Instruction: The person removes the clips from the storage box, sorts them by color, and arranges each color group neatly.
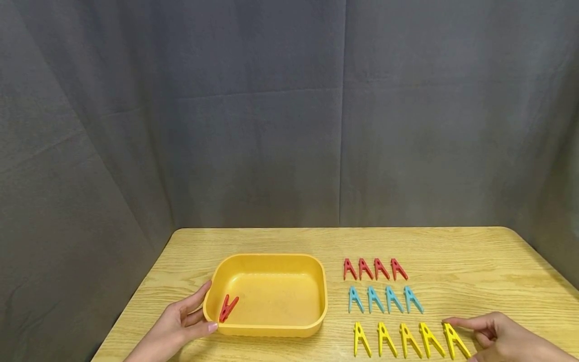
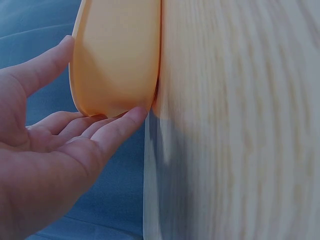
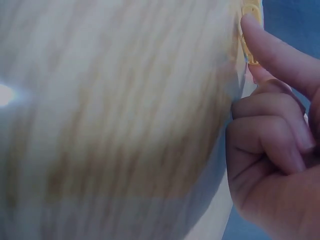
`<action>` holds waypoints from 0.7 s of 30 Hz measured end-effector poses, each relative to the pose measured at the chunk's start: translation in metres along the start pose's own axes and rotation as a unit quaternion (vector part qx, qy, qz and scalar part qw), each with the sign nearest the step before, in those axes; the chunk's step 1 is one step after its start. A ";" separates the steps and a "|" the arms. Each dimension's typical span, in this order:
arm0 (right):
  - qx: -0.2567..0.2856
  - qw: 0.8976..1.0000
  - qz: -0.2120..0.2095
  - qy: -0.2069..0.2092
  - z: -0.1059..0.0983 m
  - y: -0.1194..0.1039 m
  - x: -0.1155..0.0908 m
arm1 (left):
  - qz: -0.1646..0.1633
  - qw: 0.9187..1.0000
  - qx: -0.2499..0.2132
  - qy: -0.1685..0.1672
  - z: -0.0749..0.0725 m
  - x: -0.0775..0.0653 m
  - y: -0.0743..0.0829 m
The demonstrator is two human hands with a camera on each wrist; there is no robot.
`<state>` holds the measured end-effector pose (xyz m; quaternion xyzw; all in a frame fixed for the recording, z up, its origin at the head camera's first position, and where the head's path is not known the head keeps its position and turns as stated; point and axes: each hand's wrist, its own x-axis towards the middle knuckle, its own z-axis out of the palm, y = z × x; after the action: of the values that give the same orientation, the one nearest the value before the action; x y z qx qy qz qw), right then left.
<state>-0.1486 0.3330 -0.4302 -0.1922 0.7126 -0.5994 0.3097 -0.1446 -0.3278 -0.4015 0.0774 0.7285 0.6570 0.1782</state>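
Observation:
A yellow plastic tub (image 1: 267,331) stands on the left part of the table, with one red clothespin (image 1: 227,308) inside at its near left corner. My left hand (image 1: 176,320) holds the tub at that corner, thumb on the near side and fingers along the left wall; in the left wrist view the palm stays off the tub (image 2: 117,55). At the right end of a row of yellow clothespins (image 1: 405,340), my right hand (image 1: 504,339) pinches the last yellow clothespin (image 1: 454,341) between thumb and index finger. Its other fingers are curled in.
Behind the yellow row lie a row of several blue clothespins (image 1: 391,300) and, farther back, a row of several red clothespins (image 1: 374,270). The wooden table (image 1: 488,261) has rounded far corners. Grey cloth (image 1: 253,151) hangs behind it and at both sides.

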 end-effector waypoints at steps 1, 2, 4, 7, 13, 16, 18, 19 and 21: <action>0.006 1.000 0.000 -0.004 0.000 0.000 0.001 | 0.000 1.000 0.000 0.000 0.000 0.000 0.000; 0.007 1.000 0.001 -0.002 0.000 0.000 0.001 | -0.001 1.000 0.000 0.000 0.000 0.000 0.000; 0.014 1.000 0.018 0.008 0.001 0.000 0.001 | 0.000 1.000 0.000 0.000 0.000 0.000 0.000; 0.018 0.998 0.050 0.030 0.002 -0.003 0.000 | 0.003 1.000 0.004 0.000 0.000 0.000 0.000; 0.014 0.996 0.077 0.048 0.004 -0.005 0.001 | 0.000 1.000 0.010 0.005 0.000 0.000 0.000; 0.025 0.997 0.060 0.028 0.002 -0.004 0.002 | -0.002 1.000 0.011 0.007 0.000 0.000 0.000; 0.043 0.998 0.040 0.001 0.001 -0.002 0.003 | 0.000 1.000 0.012 0.006 0.000 0.000 0.000; 0.056 0.998 0.030 -0.017 0.000 -0.001 0.004 | 0.000 1.000 0.012 0.007 0.000 0.000 0.000; 0.059 0.998 0.015 -0.033 0.000 -0.001 0.004 | -0.002 1.000 0.013 0.008 0.000 0.000 0.000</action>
<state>-0.1518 0.3306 -0.4300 -0.1826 0.6679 -0.6292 0.3531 -0.1446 -0.3278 -0.4013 0.0734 0.7387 0.6475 0.1723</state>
